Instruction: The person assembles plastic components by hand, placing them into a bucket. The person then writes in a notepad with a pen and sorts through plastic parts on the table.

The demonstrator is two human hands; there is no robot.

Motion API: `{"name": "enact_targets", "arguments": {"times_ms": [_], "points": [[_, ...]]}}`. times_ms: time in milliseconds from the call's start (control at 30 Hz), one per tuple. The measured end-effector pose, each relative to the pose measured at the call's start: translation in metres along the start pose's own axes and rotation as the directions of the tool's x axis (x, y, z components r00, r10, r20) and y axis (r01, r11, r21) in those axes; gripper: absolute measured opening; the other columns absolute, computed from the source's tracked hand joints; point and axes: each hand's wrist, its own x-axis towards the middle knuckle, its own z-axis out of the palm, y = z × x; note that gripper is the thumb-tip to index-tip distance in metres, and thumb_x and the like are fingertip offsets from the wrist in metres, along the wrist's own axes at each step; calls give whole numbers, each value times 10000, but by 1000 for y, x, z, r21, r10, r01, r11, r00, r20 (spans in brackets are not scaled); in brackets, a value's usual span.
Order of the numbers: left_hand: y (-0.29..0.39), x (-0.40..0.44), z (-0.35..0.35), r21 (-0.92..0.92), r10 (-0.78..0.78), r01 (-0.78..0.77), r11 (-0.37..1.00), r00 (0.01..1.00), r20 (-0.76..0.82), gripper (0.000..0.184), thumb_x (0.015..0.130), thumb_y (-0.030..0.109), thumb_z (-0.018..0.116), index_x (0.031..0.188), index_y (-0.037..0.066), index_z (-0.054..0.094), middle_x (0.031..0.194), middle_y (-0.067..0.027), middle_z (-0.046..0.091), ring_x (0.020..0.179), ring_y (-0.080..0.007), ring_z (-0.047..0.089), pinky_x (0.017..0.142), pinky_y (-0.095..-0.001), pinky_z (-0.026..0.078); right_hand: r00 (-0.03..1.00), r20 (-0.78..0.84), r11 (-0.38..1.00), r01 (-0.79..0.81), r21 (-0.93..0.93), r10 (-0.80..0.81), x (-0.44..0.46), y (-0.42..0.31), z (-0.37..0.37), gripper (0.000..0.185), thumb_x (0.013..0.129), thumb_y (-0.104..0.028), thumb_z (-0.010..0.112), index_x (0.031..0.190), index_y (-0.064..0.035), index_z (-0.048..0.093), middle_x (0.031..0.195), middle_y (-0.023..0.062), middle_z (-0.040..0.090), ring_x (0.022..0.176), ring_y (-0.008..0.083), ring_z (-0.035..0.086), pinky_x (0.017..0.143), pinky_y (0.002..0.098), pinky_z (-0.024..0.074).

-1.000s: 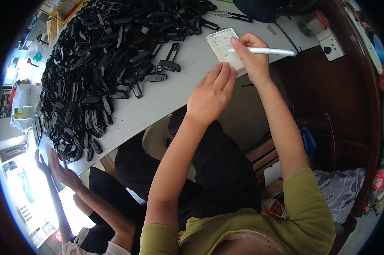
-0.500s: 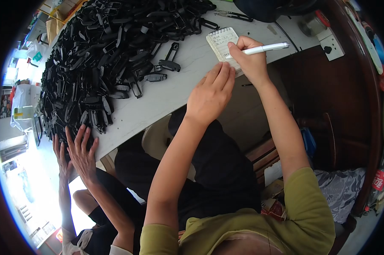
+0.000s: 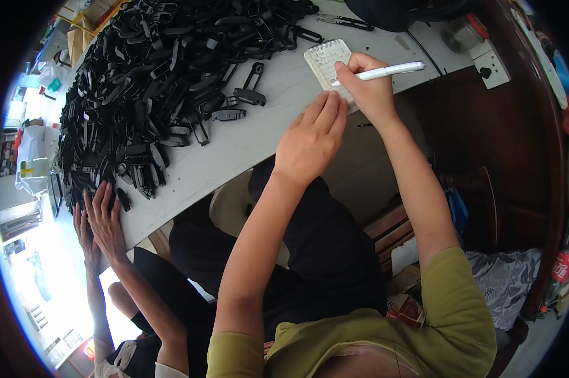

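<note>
In my right hand (image 3: 371, 88) is a white pen (image 3: 395, 70), gripped with its tip down on the page. Under it lies a small spiral-bound notepad (image 3: 326, 58) with handwriting on its upper lines. My left hand (image 3: 311, 137) rests with fingers stretched out flat, their tips at the notepad's lower edge; it holds nothing. Part of the page is hidden behind my right hand. To the left, a large heap of black plastic clip-like pieces (image 3: 139, 88) covers much of the white table (image 3: 234, 151).
Another person's hands (image 3: 105, 220) touch the near left end of the heap. Small snips (image 3: 345, 22) lie behind the notepad. At the back right are a red-lidded jar (image 3: 464, 34) and a white socket box (image 3: 491, 68). The table's front edge runs below my forearms.
The other person's hands have shifted slightly left and up along the heap, uncovering a black piece near the table edge. My hands and the pen have hardly moved.
</note>
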Motion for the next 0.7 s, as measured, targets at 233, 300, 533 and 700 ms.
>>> {"name": "enact_targets", "arguments": {"times_ms": [233,300,533,700], "points": [[0,0,0,-3,-2,2,1000,1000,7,401,726,104,591,1112,-4,564,1160,-107,548,1086,-237,534,845,-315,494,1000,-4,1000,1,2,-1,0,-1,0,316,784,-74,642,560,-40,421,494,-40,420,492,22,333,428,229,278],[0,0,-1,-4,-2,2,1000,1000,10,402,726,104,592,1112,-4,563,1161,-106,547,1087,-237,533,848,-315,493,1000,-5,1000,0,15,1,0,0,0,319,784,-72,642,562,-42,416,497,-44,415,495,20,331,429,228,278],[0,0,-1,-7,-5,6,1000,1000,17,413,724,106,595,1120,-3,558,1166,-104,543,1093,-238,529,860,-318,488,1000,-10,1000,2,13,-2,-1,1,0,323,785,-76,641,564,-43,408,498,-45,407,494,21,325,428,231,271],[0,0,-1,-16,-8,9,1000,1000,19,422,715,105,602,1120,-3,558,1169,-105,542,1092,-238,529,860,-316,487,1000,-16,1000,3,18,-2,-1,3,0,326,787,-79,642,565,-43,406,497,-46,402,492,23,321,429,231,266]]}}
